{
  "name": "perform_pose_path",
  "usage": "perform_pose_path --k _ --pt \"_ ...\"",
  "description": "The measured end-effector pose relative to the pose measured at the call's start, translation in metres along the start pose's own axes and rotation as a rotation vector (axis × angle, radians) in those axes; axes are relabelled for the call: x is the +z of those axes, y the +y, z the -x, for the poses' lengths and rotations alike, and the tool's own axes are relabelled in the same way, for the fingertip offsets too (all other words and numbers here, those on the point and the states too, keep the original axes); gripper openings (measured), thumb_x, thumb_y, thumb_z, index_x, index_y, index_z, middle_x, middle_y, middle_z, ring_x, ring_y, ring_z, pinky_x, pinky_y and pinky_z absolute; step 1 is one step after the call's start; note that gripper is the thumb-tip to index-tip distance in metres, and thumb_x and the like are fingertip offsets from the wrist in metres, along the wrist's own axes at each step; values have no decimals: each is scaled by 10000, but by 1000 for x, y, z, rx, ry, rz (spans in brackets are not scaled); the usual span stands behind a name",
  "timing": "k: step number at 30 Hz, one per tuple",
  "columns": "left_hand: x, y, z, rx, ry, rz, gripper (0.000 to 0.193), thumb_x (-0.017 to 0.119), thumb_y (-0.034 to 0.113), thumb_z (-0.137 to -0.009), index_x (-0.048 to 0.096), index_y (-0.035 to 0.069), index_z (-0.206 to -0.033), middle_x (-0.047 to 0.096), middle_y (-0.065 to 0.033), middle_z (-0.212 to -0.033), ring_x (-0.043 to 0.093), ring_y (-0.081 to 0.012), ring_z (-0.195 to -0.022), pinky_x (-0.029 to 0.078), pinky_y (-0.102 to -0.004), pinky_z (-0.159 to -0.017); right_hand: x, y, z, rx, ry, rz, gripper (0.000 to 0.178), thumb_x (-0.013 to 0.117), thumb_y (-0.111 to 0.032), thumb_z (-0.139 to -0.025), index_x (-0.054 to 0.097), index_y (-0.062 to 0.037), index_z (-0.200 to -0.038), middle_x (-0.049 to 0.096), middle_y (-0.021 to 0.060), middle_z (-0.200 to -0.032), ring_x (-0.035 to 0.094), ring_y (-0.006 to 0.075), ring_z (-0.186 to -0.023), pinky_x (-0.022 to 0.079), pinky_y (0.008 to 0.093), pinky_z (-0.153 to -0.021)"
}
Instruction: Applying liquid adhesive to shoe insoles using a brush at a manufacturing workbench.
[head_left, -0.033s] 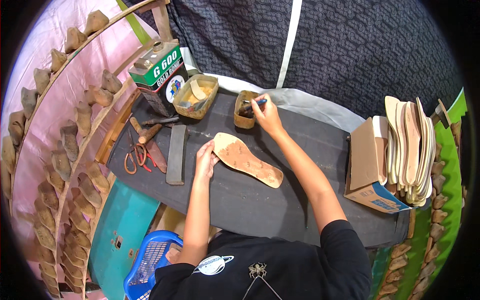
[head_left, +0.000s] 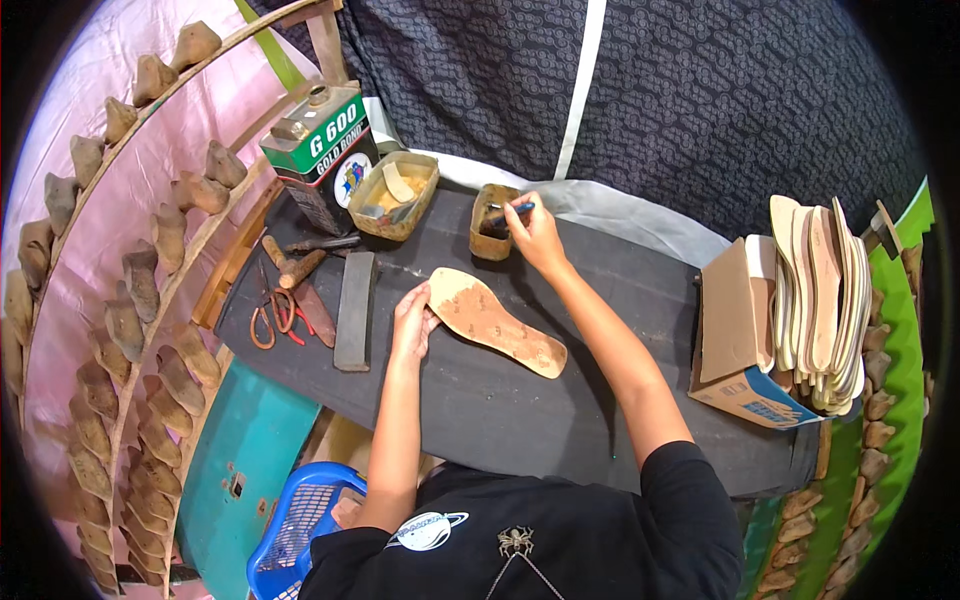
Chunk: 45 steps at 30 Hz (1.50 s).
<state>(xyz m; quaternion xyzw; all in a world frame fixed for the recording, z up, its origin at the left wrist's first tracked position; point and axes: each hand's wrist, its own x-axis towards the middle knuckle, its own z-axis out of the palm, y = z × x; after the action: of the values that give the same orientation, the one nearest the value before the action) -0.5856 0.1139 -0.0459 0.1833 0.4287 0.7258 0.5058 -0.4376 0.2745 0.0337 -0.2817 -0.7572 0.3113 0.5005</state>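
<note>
My left hand (head_left: 411,322) is closed on the heel-side edge of a shoe insole (head_left: 497,325), tan with a brown, wet-looking patch over most of its face. The insole lies slantwise above the dark worktop, its other end toward the right. My right hand (head_left: 537,234) pinches the blue handle of a brush (head_left: 522,208). Its dark bristle end is down inside a small, stained rectangular tub (head_left: 480,236) at the far middle of the table; the tip itself is hard to make out.
Left on the worktop (head_left: 480,420) are a tall green-and-black can (head_left: 325,160), a tub with scraps (head_left: 425,205), a hammer (head_left: 296,268), scissors (head_left: 262,325) and a dark block (head_left: 354,312). A carton (head_left: 730,315) of stacked insoles (head_left: 825,290) stands right. Shoe lasts (head_left: 140,275) line racks.
</note>
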Motion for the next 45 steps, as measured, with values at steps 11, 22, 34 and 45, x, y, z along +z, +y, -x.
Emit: perform_pose_path --k 11,22,34,45 --pt "6 4 5 -1 -2 -46 295 447 163 -852 451 0 -1099 558 -78 -978 567 -147 -838 468 -281 -707 -28 -19 6 -31 149 -317 136 527 -129 -824 449 -20 -847 586 82 -825 568 100 -656 464 207 -559" --pt "4 2 2 -5 -8 -77 295 461 167 -847 459 18 -1102 573 -73 -959 580 -142 -804 476 -266 -670 -80 -43 96 -34 190 -570 151 502 -165 -783 397 -67 -735 571 126 -685 484 86 -510 363 162 -399" --pt "8 5 5 -5 15 -159 305 453 185 -851 454 15 -1104 576 -61 -964 581 -116 -802 472 -232 -654 -90 -58 170 -142 -15 -268 106 494 -85 -741 417 -13 -753 579 197 -742 582 214 -661 477 297 -581" --pt "7 3 4 -4 24 -165 303 461 164 -849 446 2 -1105 575 -72 -939 581 -120 -775 473 -238 -625 -103 -67 162 -390 -64 -53 84 528 -38 -598 445 -47 -601 581 107 -571 570 194 -462 436 257 -422"
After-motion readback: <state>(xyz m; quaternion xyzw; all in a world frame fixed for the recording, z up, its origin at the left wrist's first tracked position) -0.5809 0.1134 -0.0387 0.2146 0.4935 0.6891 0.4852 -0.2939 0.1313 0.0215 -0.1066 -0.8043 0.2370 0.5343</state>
